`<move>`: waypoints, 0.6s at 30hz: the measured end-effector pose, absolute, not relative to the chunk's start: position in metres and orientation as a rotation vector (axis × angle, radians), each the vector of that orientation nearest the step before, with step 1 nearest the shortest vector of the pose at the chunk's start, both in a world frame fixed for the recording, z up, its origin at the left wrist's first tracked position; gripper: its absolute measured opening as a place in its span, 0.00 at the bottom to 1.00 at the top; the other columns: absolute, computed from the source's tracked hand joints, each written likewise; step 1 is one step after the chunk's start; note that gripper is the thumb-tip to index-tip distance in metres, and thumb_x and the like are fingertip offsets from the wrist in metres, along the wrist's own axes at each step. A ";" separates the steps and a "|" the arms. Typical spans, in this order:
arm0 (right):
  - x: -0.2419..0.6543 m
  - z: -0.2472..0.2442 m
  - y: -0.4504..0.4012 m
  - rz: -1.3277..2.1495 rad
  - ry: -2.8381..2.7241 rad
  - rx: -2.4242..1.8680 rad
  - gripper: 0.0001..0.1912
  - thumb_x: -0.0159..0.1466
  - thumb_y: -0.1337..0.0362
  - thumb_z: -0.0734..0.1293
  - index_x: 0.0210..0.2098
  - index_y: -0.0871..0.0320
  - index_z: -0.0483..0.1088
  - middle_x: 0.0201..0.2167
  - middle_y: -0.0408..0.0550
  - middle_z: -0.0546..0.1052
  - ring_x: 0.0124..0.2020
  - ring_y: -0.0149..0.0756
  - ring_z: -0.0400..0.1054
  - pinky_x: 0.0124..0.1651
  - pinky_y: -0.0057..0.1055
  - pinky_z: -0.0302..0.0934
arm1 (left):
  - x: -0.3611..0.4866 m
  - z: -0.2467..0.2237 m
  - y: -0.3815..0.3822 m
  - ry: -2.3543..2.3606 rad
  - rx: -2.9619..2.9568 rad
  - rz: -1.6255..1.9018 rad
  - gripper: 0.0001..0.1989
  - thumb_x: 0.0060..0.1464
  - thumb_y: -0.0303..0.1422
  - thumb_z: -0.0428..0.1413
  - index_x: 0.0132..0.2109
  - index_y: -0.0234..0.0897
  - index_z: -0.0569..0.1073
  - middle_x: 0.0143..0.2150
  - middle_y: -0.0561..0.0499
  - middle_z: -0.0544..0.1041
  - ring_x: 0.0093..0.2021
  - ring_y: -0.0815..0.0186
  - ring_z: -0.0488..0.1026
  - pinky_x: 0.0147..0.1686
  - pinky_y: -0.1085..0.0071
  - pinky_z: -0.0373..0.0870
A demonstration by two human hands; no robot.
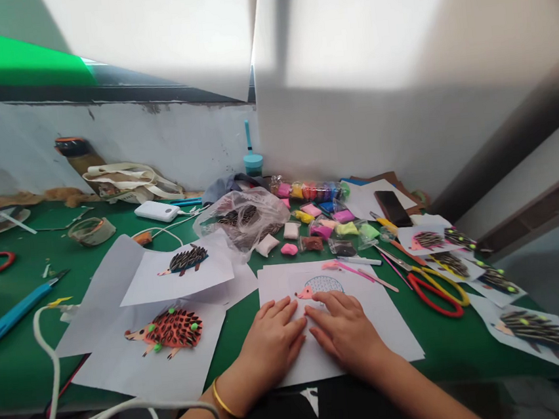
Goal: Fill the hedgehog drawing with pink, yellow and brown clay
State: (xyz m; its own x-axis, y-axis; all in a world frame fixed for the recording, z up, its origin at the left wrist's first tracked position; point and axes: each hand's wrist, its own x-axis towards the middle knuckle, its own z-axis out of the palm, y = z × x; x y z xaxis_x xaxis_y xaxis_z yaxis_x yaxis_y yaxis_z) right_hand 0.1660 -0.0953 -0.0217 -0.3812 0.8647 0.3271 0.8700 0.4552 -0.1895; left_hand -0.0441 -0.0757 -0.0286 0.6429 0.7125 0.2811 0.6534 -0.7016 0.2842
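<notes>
White paper sheets (385, 331) lie before me, bearing a hedgehog drawing (323, 284) with a blue dotted body and a pink clay face (306, 292). My left hand (273, 334) rests on the left part of the top sheet, fingers stretched out and holding nothing. Over the lower part of the drawing, my right hand (343, 328) is spread with its fingertips by the pink face, hiding the hedgehog's underside. Above the drawing are a lump of pink clay (331, 266) and a pink stick tool (354, 271).
Finished clay hedgehogs on paper (177, 328) lie left, with others (535, 330) at right. Red and yellow scissors (432, 287) lie right of the sheets. Several clay packets (312, 242) and a plastic bag (245, 213) are behind. A white cable (52, 363) and blue cutter (16, 317) lie left.
</notes>
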 end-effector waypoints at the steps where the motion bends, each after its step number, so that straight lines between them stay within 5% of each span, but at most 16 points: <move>1: 0.168 -0.021 -0.097 -0.024 -2.324 -1.462 0.14 0.66 0.59 0.64 0.50 0.48 0.74 0.55 0.49 0.73 0.55 0.48 0.63 0.56 0.46 0.55 | -0.044 -0.029 -0.076 1.135 2.704 0.563 0.16 0.60 0.33 0.54 0.55 0.45 0.73 0.61 0.45 0.72 0.62 0.51 0.67 0.60 0.47 0.63; 8: 0.168 -0.023 -0.096 -0.040 -2.320 -1.447 0.19 0.65 0.60 0.65 0.56 0.49 0.71 0.58 0.51 0.71 0.56 0.49 0.62 0.56 0.46 0.56 | -0.043 -0.029 -0.075 1.140 2.705 0.554 0.14 0.62 0.33 0.53 0.53 0.45 0.74 0.60 0.46 0.73 0.62 0.51 0.67 0.60 0.47 0.62; 13: 0.171 -0.023 -0.092 -0.006 -2.233 -1.410 0.11 0.66 0.66 0.64 0.44 0.49 0.77 0.54 0.48 0.73 0.55 0.47 0.63 0.56 0.45 0.56 | -0.043 -0.031 -0.075 1.144 2.706 0.566 0.15 0.61 0.32 0.53 0.55 0.46 0.74 0.61 0.46 0.72 0.62 0.52 0.67 0.60 0.47 0.62; 18: 0.171 -0.025 -0.081 0.017 -2.237 -1.445 0.16 0.64 0.68 0.67 0.50 0.48 0.74 0.52 0.49 0.74 0.53 0.46 0.64 0.53 0.43 0.58 | -0.042 -0.026 -0.075 1.151 2.687 0.569 0.15 0.62 0.32 0.53 0.54 0.46 0.74 0.60 0.47 0.73 0.61 0.52 0.68 0.60 0.48 0.63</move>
